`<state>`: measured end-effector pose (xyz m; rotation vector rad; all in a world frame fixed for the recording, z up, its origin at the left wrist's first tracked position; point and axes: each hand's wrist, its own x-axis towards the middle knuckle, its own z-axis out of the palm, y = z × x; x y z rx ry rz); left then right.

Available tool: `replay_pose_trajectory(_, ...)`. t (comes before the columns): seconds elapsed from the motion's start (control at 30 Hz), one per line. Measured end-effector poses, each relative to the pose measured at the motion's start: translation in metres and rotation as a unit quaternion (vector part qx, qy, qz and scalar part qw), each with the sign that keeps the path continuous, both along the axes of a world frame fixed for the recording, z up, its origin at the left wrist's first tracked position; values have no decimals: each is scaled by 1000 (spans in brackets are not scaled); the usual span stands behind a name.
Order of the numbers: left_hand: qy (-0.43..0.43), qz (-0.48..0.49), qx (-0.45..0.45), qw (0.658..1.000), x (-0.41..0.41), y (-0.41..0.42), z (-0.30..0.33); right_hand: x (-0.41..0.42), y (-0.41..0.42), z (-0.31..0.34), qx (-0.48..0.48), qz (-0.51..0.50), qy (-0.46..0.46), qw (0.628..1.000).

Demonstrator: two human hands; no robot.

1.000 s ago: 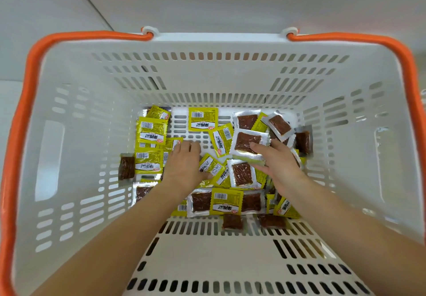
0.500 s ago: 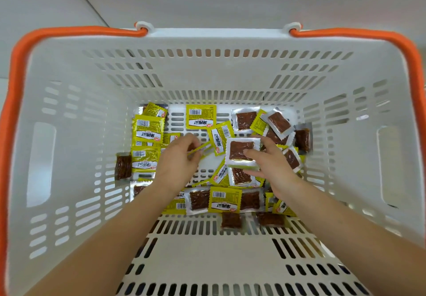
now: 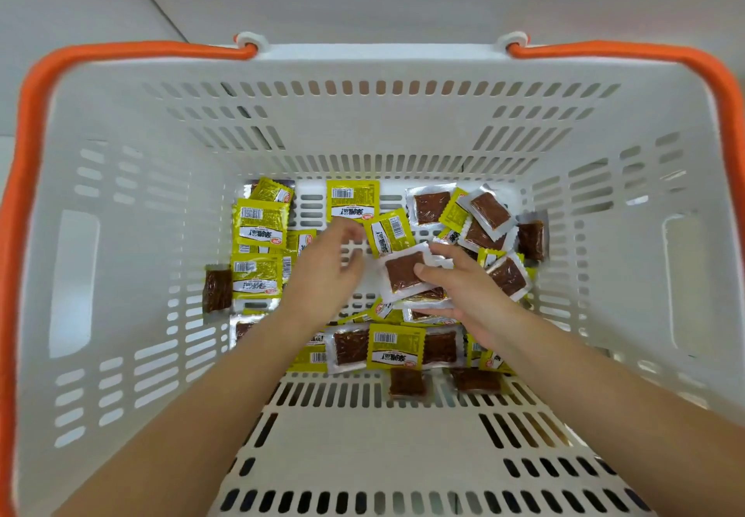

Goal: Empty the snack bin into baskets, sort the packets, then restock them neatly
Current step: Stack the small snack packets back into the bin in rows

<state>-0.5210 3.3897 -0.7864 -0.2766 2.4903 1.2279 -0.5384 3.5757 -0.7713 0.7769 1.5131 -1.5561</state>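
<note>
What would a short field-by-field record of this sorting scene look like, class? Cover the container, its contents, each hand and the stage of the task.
container: white slotted basket with orange handles
contents: yellow snack packets and clear-faced brown packets, mixed loose on the basket floor
left hand: low over the packets, fingers curled; blurred, so its grip cannot be told
right hand: grips a clear-faced brown packet, thumb on top, with more packets stacked beneath it
stage: sorting in progress; packets not yet separated

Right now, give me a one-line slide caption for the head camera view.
Inside a white basket with orange handles, the right hand pinches a clear snack packet while the blurred left hand reaches beside it.
</note>
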Motion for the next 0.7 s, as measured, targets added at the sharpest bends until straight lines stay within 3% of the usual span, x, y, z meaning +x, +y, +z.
replay_pose_trajectory(0.07, -36, -111, -161, 980, -2, -25, -12, -1, 1, -1, 31, 5, 12, 999)
replay_pose_trajectory(0.17, -93, -284, -244, 923, 0, -43, -12, -4, 2, -3, 56, -5, 23, 998)
replay_pose_trajectory(0.27, -91, -365, -301, 876, 0, -44, -7, -7, 3, -5, 62, -15, 19, 998)
replay_pose_trajectory(0.4, -46, -400, -389, 828, 3, -37, -8, -8, 1, -5, 53, -23, 14, 998)
replay_pose_trajectory(0.57, -22, -394, -368, 842, 2, -36, -8, -5, 1, -7, 59, 0, 25, 998)
replay_pose_trajectory(0.63, -30, -336, -301, 892, 0, -38, -6, -4, 1, -6, 63, 5, 31, 998)
replay_pose_trajectory(0.7, -43, -200, -190, 960, -4, -39, 1, -3, 1, -5, 72, 11, 41, 997)
